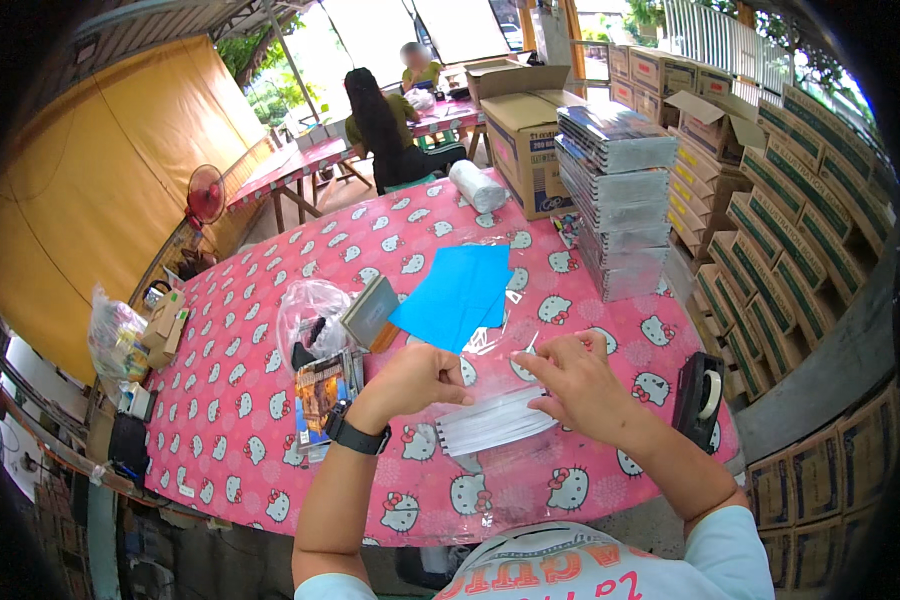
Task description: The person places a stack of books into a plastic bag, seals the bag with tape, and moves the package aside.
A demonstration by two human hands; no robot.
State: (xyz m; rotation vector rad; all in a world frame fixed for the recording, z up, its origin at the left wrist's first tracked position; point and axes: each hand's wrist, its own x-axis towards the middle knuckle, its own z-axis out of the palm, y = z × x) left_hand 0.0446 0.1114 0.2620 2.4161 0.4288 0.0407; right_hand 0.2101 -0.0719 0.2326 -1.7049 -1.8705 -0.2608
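Observation:
A spiral-bound notebook (495, 424) with white page edges lies before me on the pink table, with shiny clear plastic around it. Above its left end, my left hand (420, 385) is closed in a pinch, a dark watch on its wrist. Whatever the pinch holds is too thin to make out. My right hand (580, 388) hovers over the notebook's right end, fingers bent and thumb low near the pages. Its grip is also unclear. Small white strips (482, 340) lie just beyond my hands, beside overlapping bright blue sheets (460, 290).
Left of my hands are booklets (328, 395), a clear plastic bag (310, 312) and an upright small box (371, 310). A black tape dispenser (700, 403) stands at right. Stacked spiral notebooks (618, 200), a plastic roll (477, 187) and a carton (530, 140) stand farther back. Two people sit beyond.

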